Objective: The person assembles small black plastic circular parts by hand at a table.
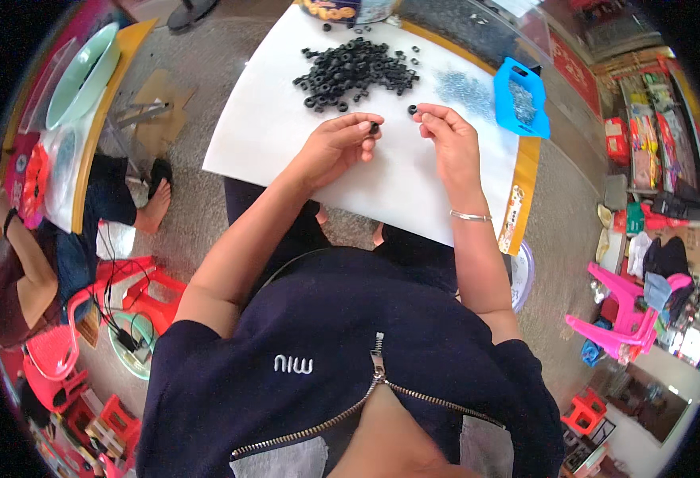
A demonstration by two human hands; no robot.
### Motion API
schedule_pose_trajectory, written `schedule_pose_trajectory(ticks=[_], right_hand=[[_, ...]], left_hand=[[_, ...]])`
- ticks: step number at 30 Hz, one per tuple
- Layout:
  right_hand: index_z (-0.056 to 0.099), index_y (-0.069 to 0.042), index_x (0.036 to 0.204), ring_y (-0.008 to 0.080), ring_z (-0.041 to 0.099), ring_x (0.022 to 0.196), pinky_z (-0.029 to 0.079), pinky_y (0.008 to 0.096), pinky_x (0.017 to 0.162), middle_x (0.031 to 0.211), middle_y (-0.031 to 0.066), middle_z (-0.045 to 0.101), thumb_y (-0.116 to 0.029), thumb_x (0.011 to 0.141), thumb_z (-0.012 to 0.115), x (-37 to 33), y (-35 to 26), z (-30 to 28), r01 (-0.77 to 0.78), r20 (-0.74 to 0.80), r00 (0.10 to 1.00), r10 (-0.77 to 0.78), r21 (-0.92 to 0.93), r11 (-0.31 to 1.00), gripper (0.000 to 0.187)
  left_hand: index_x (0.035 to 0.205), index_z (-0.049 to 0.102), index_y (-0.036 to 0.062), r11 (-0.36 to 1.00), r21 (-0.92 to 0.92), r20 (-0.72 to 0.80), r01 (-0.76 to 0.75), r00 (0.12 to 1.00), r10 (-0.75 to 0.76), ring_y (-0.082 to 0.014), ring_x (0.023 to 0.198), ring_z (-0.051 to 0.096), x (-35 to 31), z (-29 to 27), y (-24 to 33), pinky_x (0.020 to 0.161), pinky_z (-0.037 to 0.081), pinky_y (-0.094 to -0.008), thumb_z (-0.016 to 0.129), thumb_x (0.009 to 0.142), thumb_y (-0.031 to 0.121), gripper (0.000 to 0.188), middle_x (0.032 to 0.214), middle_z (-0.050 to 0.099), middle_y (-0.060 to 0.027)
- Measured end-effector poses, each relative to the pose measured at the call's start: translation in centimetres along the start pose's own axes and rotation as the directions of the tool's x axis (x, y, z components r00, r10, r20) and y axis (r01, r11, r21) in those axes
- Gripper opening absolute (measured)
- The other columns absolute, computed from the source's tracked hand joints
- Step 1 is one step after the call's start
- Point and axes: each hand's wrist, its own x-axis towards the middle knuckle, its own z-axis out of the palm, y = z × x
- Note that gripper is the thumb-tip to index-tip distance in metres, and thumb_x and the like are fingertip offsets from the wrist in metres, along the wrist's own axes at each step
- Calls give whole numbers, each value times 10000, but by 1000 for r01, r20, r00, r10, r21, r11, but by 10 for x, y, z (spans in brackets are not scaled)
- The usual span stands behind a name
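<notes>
Over the white tabletop [266, 111], my left hand [342, 143] is closed, with a small black ring-like part [374, 127] pinched between thumb and fingers. A short gap to its right, my right hand [449, 139] makes a pinch as well. Another small black ring-like part [413, 110] shows at its thumb and index fingertips, its hole visible. Beyond both hands lies a loose heap of such black parts [358, 68]. To the right of the heap, small clear or silvery pieces [461, 89] are spread on the surface. A blue plastic tray [506, 119] holds more of them.
A printed tin or tub [338, 9] stands at the table's far edge. Yellow edging [525, 179] runs along the right side. On the left, another person's arm [35, 275] is beside a second table with a pale green basin [87, 76]. A pink stool [629, 311] stands right.
</notes>
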Motion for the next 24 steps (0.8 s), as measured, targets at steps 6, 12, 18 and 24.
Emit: schedule_pose_trajectory(ticks=[6,12,18,24], right_hand=[[659,14,973,75,553,777,441,217,729,857,42,657,-65,859,590,-24,-11,34,38,151,988,-29,-53,998,155],[644,5,974,65,553,787,443,206,722,852,30,647,-71,874,589,-27,-9,43,79,203,978,-52,-126,989,137],[585,4,947,61,547,771,447,209,688,818,19,617,-74,854,624,-24,2,43,95,169,983,-67,-161,982,127],[571,-6,907,60,523,719,432,206,645,787,13,595,-126,861,624,-18,5,40,91,166,984,-59,-196,976,139]], left_hand=[[1127,529,-20,1000,-20,27,1,1000,0,-107,709,562,1,-3,0,673,490,-241,526,931,104,231,947,582,-82],[1098,546,-5,1000,-12,29,-11,1000,12,-102,715,569,1,-8,-2,675,492,-239,543,923,103,206,912,602,-54],[1110,560,0,996,87,-4,17,1000,-17,-117,699,558,3,-6,-4,670,478,-258,561,912,129,236,845,584,-49],[1110,561,-9,1000,26,40,9,999,-10,-106,699,540,1,-7,-2,659,466,-246,547,922,140,240,863,572,-43]])
